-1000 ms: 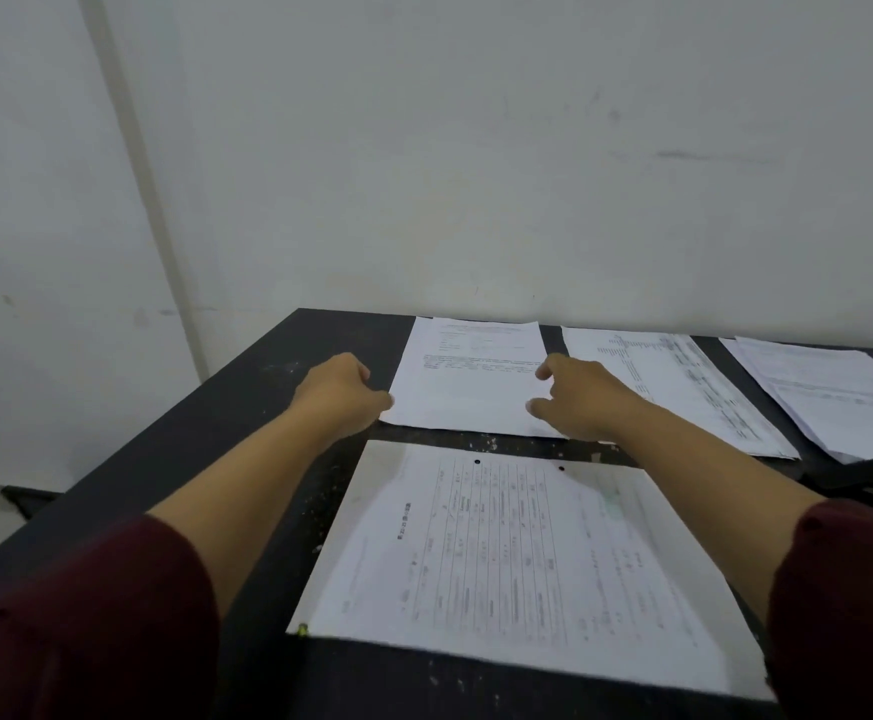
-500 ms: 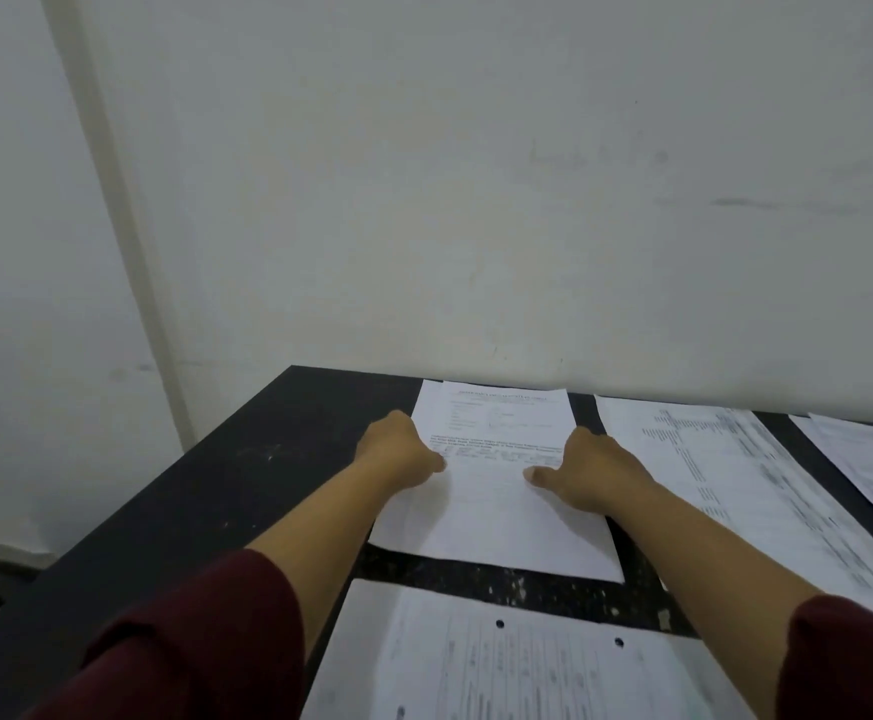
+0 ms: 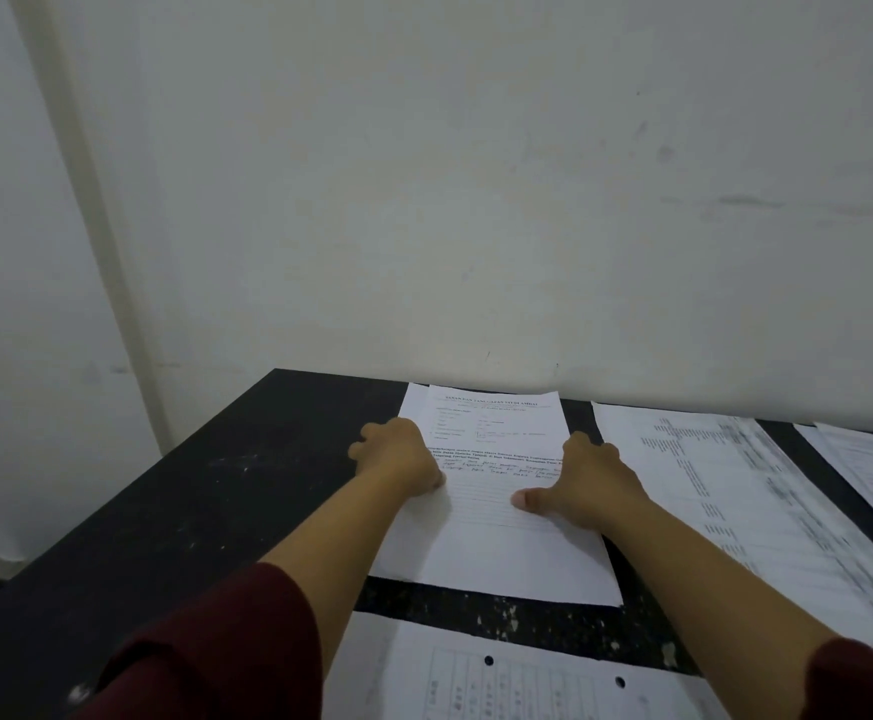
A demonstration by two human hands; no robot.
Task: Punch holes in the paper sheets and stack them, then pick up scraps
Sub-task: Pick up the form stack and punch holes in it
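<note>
Reaching across the dark bench point(image 3: 247, 475), both arms have carried forward since a second ago: then the hands were only at the near edge of the far printed sheet point(image 3: 496, 511), and now they sit on its two long sides, about halfway up. The camera has also tipped and moved closer, so the punched sheet point(image 3: 527, 683), with two round holes along its top edge, has slid to the bottom of the head view. By my reading, that sheet is done and the far one is being taken next for punching.

The left hand point(image 3: 403, 457) lies at the sheet's left edge with its fingers curled under; the thumb presses on the paper near the margin, and the curl suggests it pinches the edge, though the underside is hidden. The right hand point(image 3: 587, 483) covers the right edge, thumb stretched flat onto the ruled lines, fingers bent over the margin toward the bench; whether they have gone under the paper I cannot tell.

The sheet lies flat, with a second page peeking out at its top left corner, so this may be a small stack. To the right, a sheet of dense tables point(image 3: 735, 511) lies just beside it, and another paper point(image 3: 871, 470) lies further right, both apparently unpunched. Pale specks point(image 3: 476, 610) dot the bench between the two nearer sheets, perhaps scraps to collect later. No hole punch is in view.
</note>
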